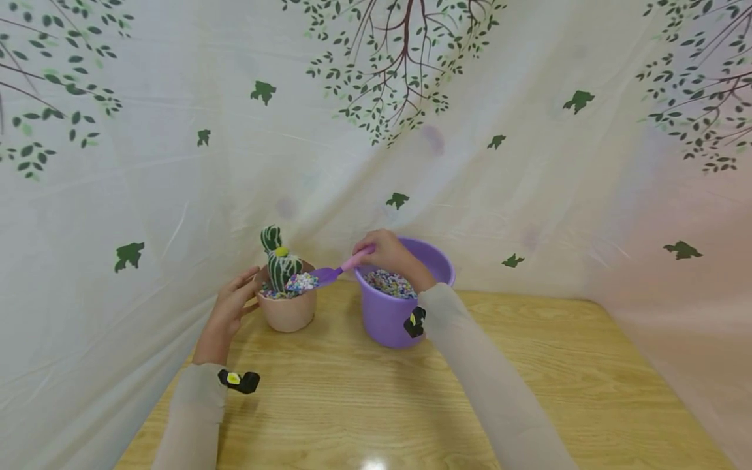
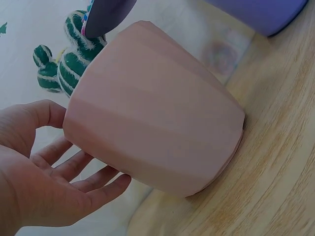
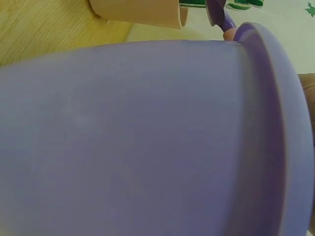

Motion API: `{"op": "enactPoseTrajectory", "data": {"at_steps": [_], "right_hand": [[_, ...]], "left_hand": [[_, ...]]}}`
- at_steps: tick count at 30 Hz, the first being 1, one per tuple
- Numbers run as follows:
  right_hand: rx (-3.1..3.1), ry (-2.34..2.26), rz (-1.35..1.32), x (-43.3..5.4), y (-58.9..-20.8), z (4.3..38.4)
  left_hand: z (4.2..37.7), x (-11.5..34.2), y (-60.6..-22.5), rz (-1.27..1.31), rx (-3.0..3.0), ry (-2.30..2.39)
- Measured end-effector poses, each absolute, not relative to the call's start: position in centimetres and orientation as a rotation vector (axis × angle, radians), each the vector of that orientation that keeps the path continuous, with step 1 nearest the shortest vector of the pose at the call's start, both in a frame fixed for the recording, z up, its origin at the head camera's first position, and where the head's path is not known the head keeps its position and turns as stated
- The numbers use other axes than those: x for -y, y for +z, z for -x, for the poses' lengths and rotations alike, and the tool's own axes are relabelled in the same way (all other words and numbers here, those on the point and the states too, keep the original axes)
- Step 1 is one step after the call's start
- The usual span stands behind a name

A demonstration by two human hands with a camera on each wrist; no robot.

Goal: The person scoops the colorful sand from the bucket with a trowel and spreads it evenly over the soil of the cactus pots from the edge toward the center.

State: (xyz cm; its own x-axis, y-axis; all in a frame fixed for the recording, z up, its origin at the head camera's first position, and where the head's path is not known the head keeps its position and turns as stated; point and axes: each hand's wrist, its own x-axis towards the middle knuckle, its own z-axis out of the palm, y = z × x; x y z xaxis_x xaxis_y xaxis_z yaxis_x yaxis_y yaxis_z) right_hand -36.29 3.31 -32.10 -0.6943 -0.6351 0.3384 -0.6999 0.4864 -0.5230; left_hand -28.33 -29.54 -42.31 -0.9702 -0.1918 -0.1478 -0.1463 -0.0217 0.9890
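Note:
My right hand (image 1: 384, 251) grips the pink handle of a small purple hand trowel (image 1: 326, 275) above the bucket's rim. On its blade lies a heap of multicoloured pebbles (image 1: 302, 282), held over the plant pot (image 1: 288, 313). In that pale pink pot stands a green-and-white striped cactus (image 1: 283, 267) with a yellow flower, colourful pebbles around its base. My left hand (image 1: 230, 307) rests against the pot's left side; in the left wrist view its fingers (image 2: 106, 191) touch the faceted wall (image 2: 152, 108). The purple bucket (image 1: 388, 320) under my right hand holds more pebbles (image 1: 390, 283).
Pot and bucket stand near the back edge of a wooden table (image 1: 329, 391). A pale curtain (image 1: 329, 170) printed with branches and leaves hangs close behind and on both sides. The bucket's wall (image 3: 138, 137) fills most of the right wrist view.

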Motion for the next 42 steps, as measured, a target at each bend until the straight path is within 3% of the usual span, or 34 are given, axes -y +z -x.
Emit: {"op": "enactPoseTrajectory", "data": {"at_steps": [24, 42], "right_hand": [[2.754, 0.971, -1.161, -2.9, -30.8, 36.6], [2.766, 0.960, -1.156, -2.7, -31.3, 36.9]], "left_hand": [[28.5, 30.8, -42.8, -0.150, 2.266, -2.199], [28.4, 30.2, -43.3, -0.260, 2.184, -2.187]]}}
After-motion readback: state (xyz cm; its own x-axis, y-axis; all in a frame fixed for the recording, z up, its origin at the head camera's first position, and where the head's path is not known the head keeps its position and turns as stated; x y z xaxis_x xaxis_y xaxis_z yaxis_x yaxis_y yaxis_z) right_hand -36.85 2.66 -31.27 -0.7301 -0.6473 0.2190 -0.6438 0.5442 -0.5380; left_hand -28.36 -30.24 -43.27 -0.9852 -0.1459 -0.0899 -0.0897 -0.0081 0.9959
